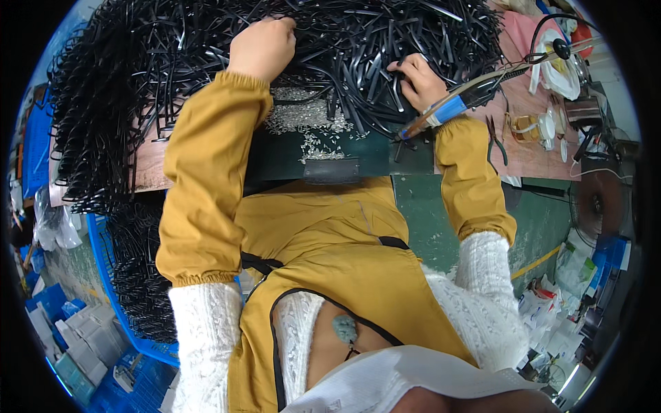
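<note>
A big heap of black straps [365,72], thin and glossy, covers the far part of the work table. Over its middle is my left hand [265,48], closed, its fingertips turned away so that what they hold is hidden. My right hand [421,84] is farther right at the heap's edge, fingers bent and pinched around the end of a black strap. Between the two hands, nearer me, lies a spread of small silvery metal pieces [308,115] on a dark green mat [272,155]. A dark flat block [331,171] sits at the mat's front edge.
A blue-and-brown tool [451,109] on a cord slants in front of my right wrist. Pliers [497,142] and a glass mug [527,129] stand to the right. A fan [596,201] is beyond the table. Blue crates [110,275] with more straps are at lower left.
</note>
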Demonstrator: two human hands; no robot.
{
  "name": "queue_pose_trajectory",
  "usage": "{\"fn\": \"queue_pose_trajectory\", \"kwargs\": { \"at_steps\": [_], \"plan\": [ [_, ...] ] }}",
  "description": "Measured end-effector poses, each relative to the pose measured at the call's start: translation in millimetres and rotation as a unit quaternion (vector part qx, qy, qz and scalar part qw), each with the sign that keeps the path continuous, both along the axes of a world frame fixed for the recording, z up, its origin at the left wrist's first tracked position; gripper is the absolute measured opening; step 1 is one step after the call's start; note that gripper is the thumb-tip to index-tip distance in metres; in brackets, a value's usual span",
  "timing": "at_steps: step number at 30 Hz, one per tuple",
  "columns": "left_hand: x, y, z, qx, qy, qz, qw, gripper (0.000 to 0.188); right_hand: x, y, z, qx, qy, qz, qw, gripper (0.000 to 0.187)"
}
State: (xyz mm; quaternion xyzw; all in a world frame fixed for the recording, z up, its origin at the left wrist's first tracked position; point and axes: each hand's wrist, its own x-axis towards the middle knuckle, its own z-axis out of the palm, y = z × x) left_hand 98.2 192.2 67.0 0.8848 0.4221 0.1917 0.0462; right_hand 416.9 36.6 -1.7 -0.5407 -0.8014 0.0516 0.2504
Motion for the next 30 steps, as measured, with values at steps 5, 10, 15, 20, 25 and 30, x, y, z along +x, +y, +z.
{"fn": "queue_pose_trajectory", "kwargs": {
  "at_steps": [5, 10, 15, 20, 25, 30],
  "plan": [
    [11, 3, 0, -0.094, 0.002, 0.029, 0.995, 0.048, 13, 1, 11, 0.092, 0.112, -0.047, 0.988, 0.016],
    [-10, -10, 22, -0.275, -0.217, 0.039, 0.936, 0.043, 21, 4, 10, 0.085, -0.025, 0.038, 0.995, 0.034],
    [-32, -50, 21, -0.451, -0.449, -0.066, 0.768, 0.019, 13, 8, 8, 0.052, -0.09, 0.005, 0.995, 0.044],
    [-48, -113, -10, -0.486, -0.629, -0.093, 0.6, 0.024, 8, 10, 6, 0.082, 0.004, 0.014, 0.997, 0.042],
    [-57, -155, -25, -0.539, -0.669, -0.046, 0.511, 0.055, 8, 22, 7, 0.057, -0.04, 0.009, 0.998, 0.033],
    [-50, -186, -34, -0.564, -0.658, 0.029, 0.497, 0.052, 3, 22, 25, 0.043, -0.105, 0.039, 0.993, 0.028]
  ]
}}
